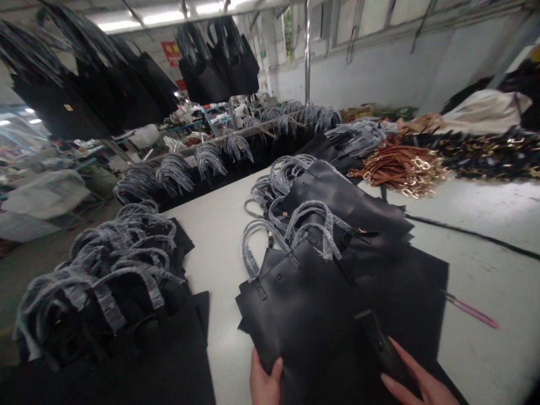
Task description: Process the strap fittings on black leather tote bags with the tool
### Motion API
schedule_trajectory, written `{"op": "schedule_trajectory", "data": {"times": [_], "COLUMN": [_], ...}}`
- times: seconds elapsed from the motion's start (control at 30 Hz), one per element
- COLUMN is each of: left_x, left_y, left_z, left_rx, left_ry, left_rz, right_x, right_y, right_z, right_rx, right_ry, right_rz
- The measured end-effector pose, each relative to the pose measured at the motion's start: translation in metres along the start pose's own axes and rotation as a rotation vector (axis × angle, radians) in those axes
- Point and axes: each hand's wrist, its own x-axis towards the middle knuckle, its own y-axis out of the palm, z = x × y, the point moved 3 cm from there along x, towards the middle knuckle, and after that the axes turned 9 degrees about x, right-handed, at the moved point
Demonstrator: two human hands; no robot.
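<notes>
A black leather bag panel with plastic-wrapped handles lies on top of several similar panels in front of me. At its lower left edge, my left hand grips it, thumb on top and the other fingers partly hidden. My right hand is closed around a slim black hand tool with a wide, flat head, shaped like a hair clipper. The tool is over the right part of the panel; whether it touches cannot be made out. More black panels spread out beneath, toward the right.
Pink-handled snips lie on the white table at right. A pile of bags with wrapped handles is at left. Brown straps with gold clasps are heaped at back right. A rail of bags runs behind; other bags hang overhead.
</notes>
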Motion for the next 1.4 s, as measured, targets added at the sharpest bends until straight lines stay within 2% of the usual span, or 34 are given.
{"op": "schedule_trajectory", "data": {"times": [0.07, 0.1, 0.17, 0.2, 0.27, 0.37, 0.47, 0.53, 0.6, 0.67, 0.73, 0.87, 0.97, 1.13, 1.27, 1.4], "left_x": [-0.016, -0.022, -0.028, -0.026, -0.012, 0.031, 0.075, 0.091, 0.090, 0.073, 0.047, -0.002, -0.016, -0.015, -0.025, -0.043], "left_y": [-0.025, -0.035, -0.048, -0.048, -0.036, -0.006, 0.023, 0.038, 0.045, 0.048, 0.049, 0.055, 0.061, 0.065, 0.066, 0.068], "left_z": [0.014, 0.013, -0.005, -0.021, -0.060, -0.112, -0.136, -0.138, -0.134, -0.128, -0.123, -0.122, -0.128, -0.135, -0.128, -0.115], "left_rx": [0.142, 0.236, 0.375, 0.406, 0.418, 0.482, 0.605, 0.670, 0.700, 0.703, 0.697, 0.694, 0.680, 0.637, 0.544, 0.436], "left_ry": [0.078, 0.121, 0.226, 0.282, 0.395, 0.545, 0.575, 0.574, 0.589, 0.618, 0.657, 0.726, 0.730, 0.737, 0.774, 0.806], "left_rz": [-0.111, -0.190, -0.296, -0.302, -0.220, -0.091, -0.020, 0.032, 0.044, 0.031, 0.030, 0.017, 0.012, 0.036, 0.049, 0.052], "right_x": [-0.003, -0.004, -0.003, -0.002, 0.000, 0.000, -0.007, -0.012, -0.017, -0.021, -0.023, -0.025, -0.024, -0.013, 0.000, 0.010], "right_y": [0.000, 0.000, 0.002, 0.003, 0.006, 0.006, -0.001, -0.011, -0.022, -0.032, -0.039, -0.042, -0.031, -0.004, 0.017, 0.033], "right_z": [0.002, 0.004, 0.006, 0.008, 0.013, 0.021, 0.023, 0.019, 0.011, 0.005, 0.003, 0.014, 0.027, 0.048, 0.057, 0.056], "right_rx": [0.032, 0.049, 0.076, 0.084, 0.093, 0.067, 0.006, -0.012, -0.008, 0.014, 0.049, 0.077, 0.050, -0.024, -0.054, -0.033], "right_ry": [0.015, 0.017, 0.018, 0.018, 0.008, 0.002, 0.043, 0.088, 0.132, 0.179, 0.212, 0.224, 0.177, 0.125, 0.129, 0.131], "right_rz": [-0.024, -0.045, -0.079, -0.083, -0.084, -0.040, 0.051, 0.073, 0.049, 0.016, -0.011, -0.017, 0.043, 0.168, 0.276, 0.391]}}
